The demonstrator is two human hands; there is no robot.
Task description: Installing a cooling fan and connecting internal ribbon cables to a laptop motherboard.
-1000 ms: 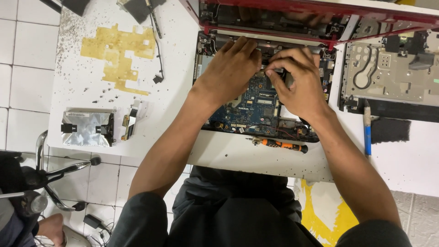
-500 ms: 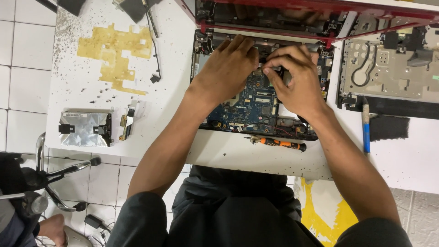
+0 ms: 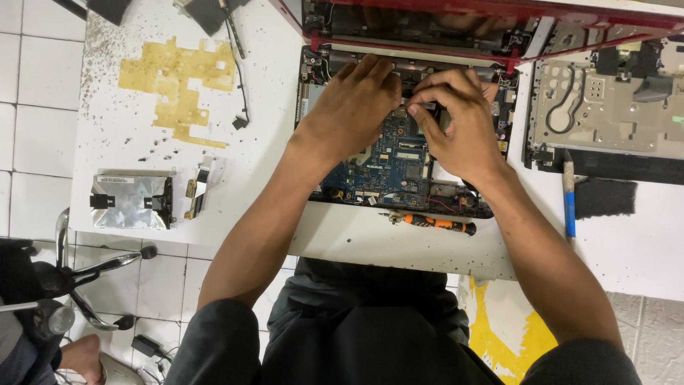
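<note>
Opened laptop base (image 3: 370, 187) w/ blue circuit board (image 3: 399, 160) exposed, lying near front edge of white bench (image 3: 271, 178), roughly mid-bench. Red lid/casing (image 3: 499, 18) propped just behind it, along back edge.

Left hand (image 3: 353, 107): palm down over rear-left part of board, fingers bent, tips pressed at rear rim of base near hinge. Gripping anything or not: cannot tell, tips hidden.

Right hand (image 3: 456, 121): palm down over rear-right part of board, fingers curled tight, tips pinched together on a small dark part at board's rear edge; part too small to ID. Both hands nearly touching at fingertips.

Orange-handled screwdriver (image 3: 431, 222): lying flat at front edge of bench, just in front of laptop base, untouched.

Blue-handled tool (image 3: 568, 207): lying lengthwise toward right side of bench, betw. laptop base and grey metal chassis panel (image 3: 605, 107).

Grey metal chassis panel: back-right area of bench, beside red casing. Black pad (image 3: 605, 197) just in front of it.

Silver-wrapped drive (image 3: 132, 201): front-left corner of bench, small bracket w/ connector (image 3: 198, 187) just beside it.

Yellow glue/tape residue patch (image 3: 174, 82): back-left area of bench. Thin black cable (image 3: 241, 78) running alongside it.
</note>
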